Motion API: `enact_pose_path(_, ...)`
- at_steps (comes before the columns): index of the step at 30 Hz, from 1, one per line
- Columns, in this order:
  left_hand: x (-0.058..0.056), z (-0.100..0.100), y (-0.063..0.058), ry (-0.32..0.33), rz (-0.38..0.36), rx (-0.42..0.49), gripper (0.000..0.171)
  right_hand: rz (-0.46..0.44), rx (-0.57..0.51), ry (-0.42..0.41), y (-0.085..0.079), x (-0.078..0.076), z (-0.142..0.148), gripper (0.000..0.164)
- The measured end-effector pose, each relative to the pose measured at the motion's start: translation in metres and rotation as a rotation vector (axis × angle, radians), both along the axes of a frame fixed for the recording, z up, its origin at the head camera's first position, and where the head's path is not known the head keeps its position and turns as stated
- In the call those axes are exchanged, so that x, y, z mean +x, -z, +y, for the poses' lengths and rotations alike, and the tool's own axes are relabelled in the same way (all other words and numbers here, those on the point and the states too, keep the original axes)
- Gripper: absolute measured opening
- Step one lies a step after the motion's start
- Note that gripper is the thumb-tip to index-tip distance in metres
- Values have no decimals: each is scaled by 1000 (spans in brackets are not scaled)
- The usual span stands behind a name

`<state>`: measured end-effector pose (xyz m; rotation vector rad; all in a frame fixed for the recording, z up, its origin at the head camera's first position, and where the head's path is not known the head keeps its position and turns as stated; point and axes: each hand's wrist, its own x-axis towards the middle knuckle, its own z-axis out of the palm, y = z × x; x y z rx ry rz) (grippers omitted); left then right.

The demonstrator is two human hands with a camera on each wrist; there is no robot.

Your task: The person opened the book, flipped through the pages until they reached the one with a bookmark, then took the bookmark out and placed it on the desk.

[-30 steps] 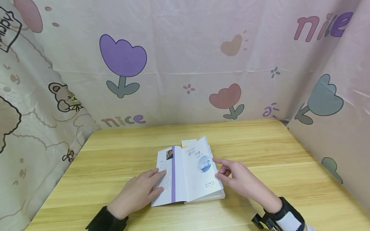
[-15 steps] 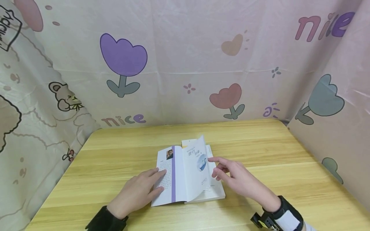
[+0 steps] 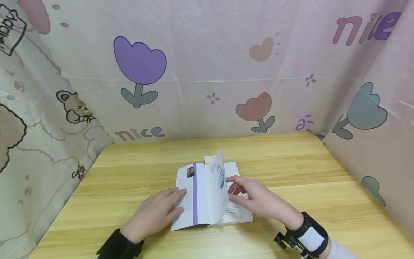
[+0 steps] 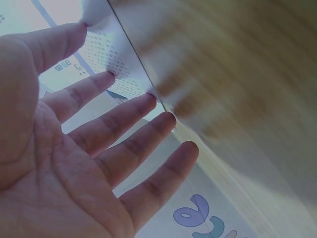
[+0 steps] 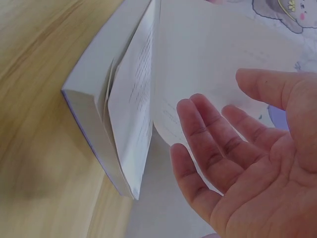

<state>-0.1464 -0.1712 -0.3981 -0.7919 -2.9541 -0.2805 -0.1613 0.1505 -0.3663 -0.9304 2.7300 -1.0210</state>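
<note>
The right hand [image 5: 262,173] fills the lower right, palm showing, thumb apart from the slightly bent fingers. Behind the fingertips rises a pale page [image 5: 193,54]; whether they touch it is unclear. To the left, the open book [image 5: 99,69] shows its thick page edges and a printed leaf [image 5: 131,94], lying on the wood-grain counter [image 5: 34,139]. Patterned cloth [image 5: 287,12] shows at upper right.

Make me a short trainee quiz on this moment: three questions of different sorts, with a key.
1. Which hand is nearer the purple stripe?
2. True or false: the page with the round blue picture stands raised rather than lying flat.
3. Fill in the blank: the book rests on a wood-grain ____.

Key:
1. The left hand.
2. True.
3. Table.
</note>
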Motion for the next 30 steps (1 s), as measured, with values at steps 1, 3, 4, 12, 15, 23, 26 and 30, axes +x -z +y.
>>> enact_pose_path(1,0,0,0,4,3,2,50,-2,3,-10,1,-1,-1,43)
enact_pose_path(3,-1,0,0,10,6,7,50,-2,8,-29,3,-3,-4,43)
enact_pose_path(4,-1,0,0,10,7,8,50,-1,11,-38,3,-4,-6,43)
enact_pose_path(12,0,-2,-1,-9,32,-1,50,4,32,-106,5,-10,-19,43)
enact_pose_path(15,1,-2,-3,-16,35,-1,50,8,29,-124,5,-10,-24,43)
enact_pose_path(23,2,-3,-6,-26,39,7,49,18,10,-151,8,-13,-34,40)
enact_pose_path(26,2,-5,-6,-19,51,17,49,17,5,-156,9,-13,-37,40)
enact_pose_path(30,2,-9,-6,-11,84,39,50,12,-3,-168,12,-13,-40,42)
